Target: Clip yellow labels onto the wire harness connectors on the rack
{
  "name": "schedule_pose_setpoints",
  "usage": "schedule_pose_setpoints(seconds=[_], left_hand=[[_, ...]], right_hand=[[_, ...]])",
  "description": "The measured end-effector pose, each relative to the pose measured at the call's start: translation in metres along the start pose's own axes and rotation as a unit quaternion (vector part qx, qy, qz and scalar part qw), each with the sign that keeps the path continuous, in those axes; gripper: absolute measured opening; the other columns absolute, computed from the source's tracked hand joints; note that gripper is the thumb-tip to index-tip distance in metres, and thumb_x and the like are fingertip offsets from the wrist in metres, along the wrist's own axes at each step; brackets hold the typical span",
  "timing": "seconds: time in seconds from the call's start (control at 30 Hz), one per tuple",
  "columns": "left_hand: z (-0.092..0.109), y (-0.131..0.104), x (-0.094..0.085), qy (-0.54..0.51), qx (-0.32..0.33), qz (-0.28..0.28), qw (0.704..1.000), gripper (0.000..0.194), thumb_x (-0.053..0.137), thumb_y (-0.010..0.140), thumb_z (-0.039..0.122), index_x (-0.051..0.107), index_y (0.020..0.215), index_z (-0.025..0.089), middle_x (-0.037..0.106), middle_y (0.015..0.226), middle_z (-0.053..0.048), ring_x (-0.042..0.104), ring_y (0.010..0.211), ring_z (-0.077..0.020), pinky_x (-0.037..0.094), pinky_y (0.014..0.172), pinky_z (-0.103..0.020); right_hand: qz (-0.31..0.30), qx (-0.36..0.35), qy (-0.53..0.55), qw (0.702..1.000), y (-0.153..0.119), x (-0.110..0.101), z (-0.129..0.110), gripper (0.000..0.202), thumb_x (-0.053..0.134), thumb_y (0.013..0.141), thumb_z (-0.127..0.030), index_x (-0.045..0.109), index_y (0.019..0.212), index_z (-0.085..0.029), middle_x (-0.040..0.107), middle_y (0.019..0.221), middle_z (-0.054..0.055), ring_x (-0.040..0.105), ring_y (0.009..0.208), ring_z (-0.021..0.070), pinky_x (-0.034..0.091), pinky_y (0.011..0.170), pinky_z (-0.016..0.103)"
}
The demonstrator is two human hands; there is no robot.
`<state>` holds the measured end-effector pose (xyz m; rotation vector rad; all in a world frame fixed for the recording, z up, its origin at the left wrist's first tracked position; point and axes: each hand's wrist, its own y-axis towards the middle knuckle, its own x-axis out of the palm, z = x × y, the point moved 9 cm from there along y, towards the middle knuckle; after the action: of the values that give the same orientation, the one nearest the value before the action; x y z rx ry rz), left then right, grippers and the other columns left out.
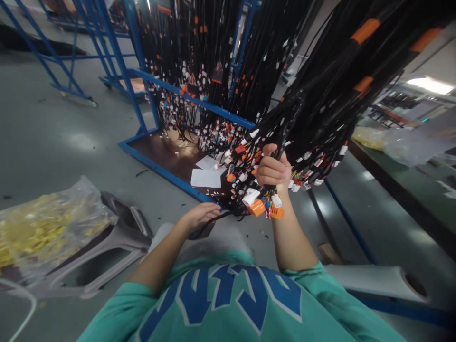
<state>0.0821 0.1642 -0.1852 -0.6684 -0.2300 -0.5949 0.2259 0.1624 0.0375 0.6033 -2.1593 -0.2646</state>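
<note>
My right hand (pixel 273 168) is wrapped round a bunch of black cables (pixel 285 128) in the hanging wire harnesses. Below that fist dangle white connectors (pixel 251 196) and orange connectors (pixel 257 207). My left hand (pixel 204 213) is lower and to the left, near the blue edge of the rack base, with its fingers stretched out and a black cable (pixel 223 216) passing beside them. Whether its palm touches the cable is hard to tell. More harnesses (pixel 221 57) with small white and orange connectors hang behind in the rack.
The blue rack (pixel 160 171) stands ahead, with white papers (pixel 205 178) on its base. At the left, a plastic bag of yellow parts (pixel 53 223) rests on a grey plastic stool (pixel 107 247). A white roll (pixel 377 281) lies at the lower right.
</note>
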Motion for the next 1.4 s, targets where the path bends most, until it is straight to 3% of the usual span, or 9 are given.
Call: schedule_pose_setpoints(seconds=[0.1, 0.2, 0.37, 0.57, 0.67, 0.87, 1.03, 1.2, 1.4], left_hand=[[0.045, 0.004, 0.012, -0.033, 0.07, 0.018, 0.997, 0.025, 0.058, 0.083, 0.036, 0.062, 0.082, 0.011, 0.064, 0.063, -0.003, 0.063, 0.054, -0.0107, 0.048, 0.053, -0.018], [0.083, 0.009, 0.03, -0.067, 0.091, 0.009, 0.994, 0.05, 0.042, 0.086, 0.056, 0.061, 0.08, 0.011, 0.062, 0.057, -0.004, 0.052, 0.038, -0.0082, 0.035, 0.035, -0.017], [0.098, 0.001, 0.057, -0.115, 0.053, -0.052, 0.991, 0.062, 0.032, 0.084, 0.065, 0.059, 0.072, 0.01, 0.048, 0.041, 0.0, 0.033, 0.026, -0.0046, 0.015, 0.026, -0.015], [0.107, -0.018, 0.067, -0.145, 0.1, -0.075, 0.981, 0.015, 0.055, 0.086, 0.02, 0.057, 0.074, 0.009, 0.058, 0.053, -0.001, 0.039, 0.029, -0.0012, 0.025, 0.028, -0.011], [0.11, -0.031, 0.063, -0.142, 0.127, -0.061, 0.98, 0.006, 0.059, 0.081, 0.01, 0.058, 0.086, 0.009, 0.067, 0.067, -0.005, 0.053, 0.04, -0.0046, 0.038, 0.036, -0.012], [0.092, -0.058, 0.081, -0.095, 0.13, -0.126, 0.979, 0.066, 0.081, 0.054, 0.005, 0.051, 0.111, 0.014, 0.07, 0.08, -0.004, 0.061, 0.055, -0.0087, 0.045, 0.047, -0.015], [0.063, -0.064, 0.093, -0.051, 0.08, -0.14, 0.986, 0.035, 0.081, 0.059, 0.019, 0.06, 0.086, 0.009, 0.07, 0.069, -0.006, 0.054, 0.043, -0.0053, 0.039, 0.039, -0.014], [0.055, -0.065, 0.088, -0.127, 0.023, -0.099, 0.987, 0.02, 0.067, 0.077, 0.03, 0.061, 0.078, 0.011, 0.072, 0.078, -0.01, 0.067, 0.062, -0.0152, 0.053, 0.056, -0.023], [0.068, -0.058, 0.086, -0.226, 0.039, 0.005, 0.973, 0.021, 0.048, 0.087, 0.01, 0.063, 0.073, 0.01, 0.068, 0.063, -0.006, 0.063, 0.055, -0.0088, 0.052, 0.055, -0.018]], right_hand=[[-0.167, 0.033, 0.083, 0.982, -0.005, 0.029, 0.011, 0.015, 0.053, 0.085, -0.036, 0.057, 0.096, -0.028, 0.034, 0.04, -0.015, 0.017, 0.024, 0.0019, 0.025, 0.032, 0.008], [-0.286, 0.045, 0.161, 0.943, -0.02, 0.053, 0.015, 0.016, 0.051, 0.087, -0.032, 0.055, 0.102, -0.027, 0.043, 0.042, -0.014, 0.029, 0.025, 0.001, 0.031, 0.035, 0.008], [-0.385, 0.056, 0.222, 0.894, -0.04, 0.076, 0.018, 0.013, 0.05, 0.088, -0.026, 0.053, 0.1, -0.025, 0.052, 0.047, -0.01, 0.044, 0.032, 0.0031, 0.045, 0.045, 0.013], [-0.515, 0.029, 0.292, 0.805, -0.057, 0.09, 0.007, 0.006, 0.043, 0.087, -0.017, 0.043, 0.082, -0.021, 0.055, 0.054, -0.004, 0.052, 0.041, 0.0073, 0.048, 0.047, 0.02], [-0.536, 0.026, 0.275, 0.798, -0.06, 0.093, 0.005, 0.01, 0.042, 0.087, -0.015, 0.042, 0.079, -0.021, 0.055, 0.053, -0.003, 0.053, 0.041, 0.0082, 0.048, 0.047, 0.021], [-0.543, 0.036, 0.241, 0.803, -0.06, 0.1, 0.002, 0.013, 0.045, 0.087, -0.014, 0.042, 0.076, -0.019, 0.054, 0.049, -0.004, 0.052, 0.039, 0.0088, 0.047, 0.044, 0.021], [-0.525, 0.031, 0.239, 0.816, -0.056, 0.096, 0.001, 0.014, 0.046, 0.087, -0.014, 0.042, 0.074, -0.019, 0.054, 0.049, -0.003, 0.051, 0.039, 0.0092, 0.046, 0.044, 0.021], [-0.519, 0.034, 0.245, 0.818, -0.057, 0.101, 0.002, 0.016, 0.046, 0.086, -0.013, 0.042, 0.072, -0.019, 0.052, 0.048, -0.004, 0.05, 0.038, 0.0085, 0.046, 0.044, 0.02], [-0.51, 0.022, 0.246, 0.824, -0.058, 0.101, 0.002, 0.015, 0.046, 0.085, -0.013, 0.041, 0.072, -0.019, 0.052, 0.049, -0.004, 0.049, 0.038, 0.008, 0.045, 0.043, 0.02]])
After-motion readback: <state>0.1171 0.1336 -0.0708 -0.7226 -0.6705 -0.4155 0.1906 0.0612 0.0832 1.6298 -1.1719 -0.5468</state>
